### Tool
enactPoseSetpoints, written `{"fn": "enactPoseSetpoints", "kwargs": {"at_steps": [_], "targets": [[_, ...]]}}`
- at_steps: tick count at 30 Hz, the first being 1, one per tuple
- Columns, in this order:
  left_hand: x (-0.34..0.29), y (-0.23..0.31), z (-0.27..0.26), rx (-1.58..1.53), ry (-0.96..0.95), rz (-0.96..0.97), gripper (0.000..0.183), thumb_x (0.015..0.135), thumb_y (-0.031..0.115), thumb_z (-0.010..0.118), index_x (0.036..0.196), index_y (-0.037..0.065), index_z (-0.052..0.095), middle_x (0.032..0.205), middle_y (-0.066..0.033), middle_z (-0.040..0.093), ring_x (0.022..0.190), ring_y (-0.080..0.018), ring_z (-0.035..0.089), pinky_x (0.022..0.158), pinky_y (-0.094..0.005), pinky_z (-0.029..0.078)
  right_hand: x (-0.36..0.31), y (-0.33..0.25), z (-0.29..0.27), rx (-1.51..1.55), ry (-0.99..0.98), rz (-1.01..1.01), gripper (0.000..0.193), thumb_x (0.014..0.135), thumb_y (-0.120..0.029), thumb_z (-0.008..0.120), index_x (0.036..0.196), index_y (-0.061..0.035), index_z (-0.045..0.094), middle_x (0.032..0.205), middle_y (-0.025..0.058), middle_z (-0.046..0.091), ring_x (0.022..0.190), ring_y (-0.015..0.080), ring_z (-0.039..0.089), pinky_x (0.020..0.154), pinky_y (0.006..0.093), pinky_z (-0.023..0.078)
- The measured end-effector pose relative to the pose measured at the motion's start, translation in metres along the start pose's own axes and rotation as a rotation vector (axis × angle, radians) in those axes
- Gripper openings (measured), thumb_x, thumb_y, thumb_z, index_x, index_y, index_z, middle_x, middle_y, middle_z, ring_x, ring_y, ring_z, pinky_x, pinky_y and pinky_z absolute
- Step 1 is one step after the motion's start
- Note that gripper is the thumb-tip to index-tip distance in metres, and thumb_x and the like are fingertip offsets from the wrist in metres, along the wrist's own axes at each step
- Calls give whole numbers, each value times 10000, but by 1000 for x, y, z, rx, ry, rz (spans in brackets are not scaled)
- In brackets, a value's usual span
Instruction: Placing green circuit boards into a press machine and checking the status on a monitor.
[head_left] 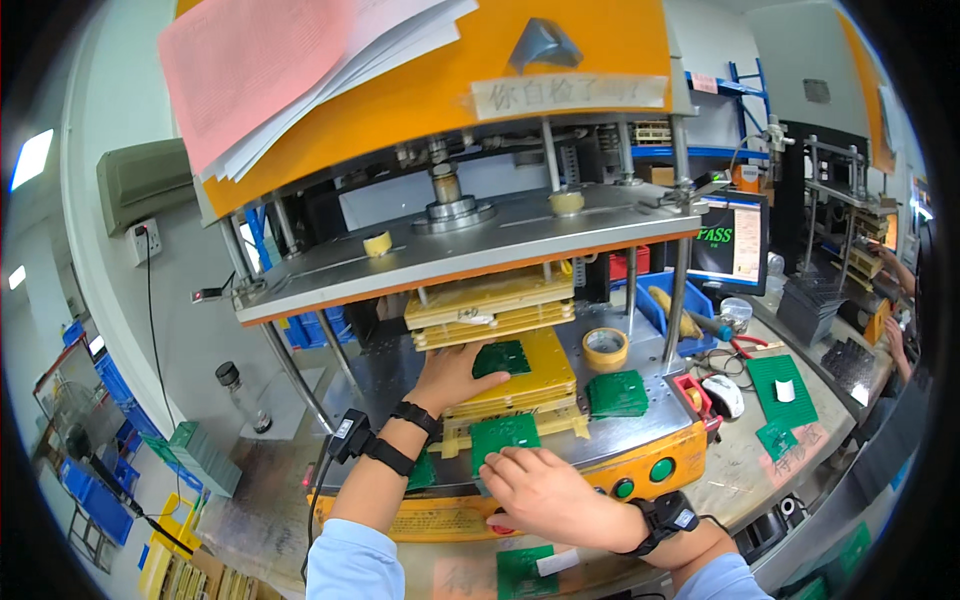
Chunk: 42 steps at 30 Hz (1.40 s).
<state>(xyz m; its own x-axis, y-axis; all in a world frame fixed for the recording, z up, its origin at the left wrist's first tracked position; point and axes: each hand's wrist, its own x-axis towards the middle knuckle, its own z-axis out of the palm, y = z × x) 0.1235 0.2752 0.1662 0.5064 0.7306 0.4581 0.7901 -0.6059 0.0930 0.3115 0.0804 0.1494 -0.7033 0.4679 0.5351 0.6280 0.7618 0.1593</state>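
Fingers (503, 470) hold green board (506, 434); yellow item (676, 312) inside bin (692, 287).

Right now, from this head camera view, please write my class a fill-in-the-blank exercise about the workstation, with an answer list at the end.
1. Next to the left hand, the circuit board on the yellow plate is coloured ____.
2. The tape roll lies to the ____ of the yellow plate.
3. The strap on the wrist of the right hand is coloured ____.

Missing words: green; right; black.
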Motion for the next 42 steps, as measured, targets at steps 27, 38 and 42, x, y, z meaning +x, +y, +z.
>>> {"fn": "enactPoseSetpoints", "kwargs": {"at_steps": [27, 38, 42], "targets": [[-339, 84, 38, -163, 192, -221, 243, 850, 200, 683, 1065, 90, 658, 1129, -122, 649, 1092, -359, 560, 938, -469, 405, 57, 109, 5, 231, -61, 281, 680, 765, -579, 751, 1269, -139, 629, 1249, 120, 605, 1189, 314, 546, 1019, 452, 361], [-338, 92, 35, -113, 248, -269, 207, 851, 188, 684, 1042, 112, 665, 1121, -95, 660, 1105, -311, 569, 943, -443, 390, 78, 163, 58, 232, -27, 174, 627, 820, -589, 682, 1243, -126, 678, 1351, 109, 581, 1365, 307, 403, 1163, 449, 208], [-333, 92, 38, -122, 252, -261, 204, 849, 188, 686, 1037, 112, 664, 1113, -91, 662, 1099, -308, 571, 942, -439, 392, 75, 169, 62, 237, -36, 193, 635, 823, -597, 673, 1247, -125, 677, 1355, 106, 580, 1367, 318, 395, 1162, 450, 209]]}}
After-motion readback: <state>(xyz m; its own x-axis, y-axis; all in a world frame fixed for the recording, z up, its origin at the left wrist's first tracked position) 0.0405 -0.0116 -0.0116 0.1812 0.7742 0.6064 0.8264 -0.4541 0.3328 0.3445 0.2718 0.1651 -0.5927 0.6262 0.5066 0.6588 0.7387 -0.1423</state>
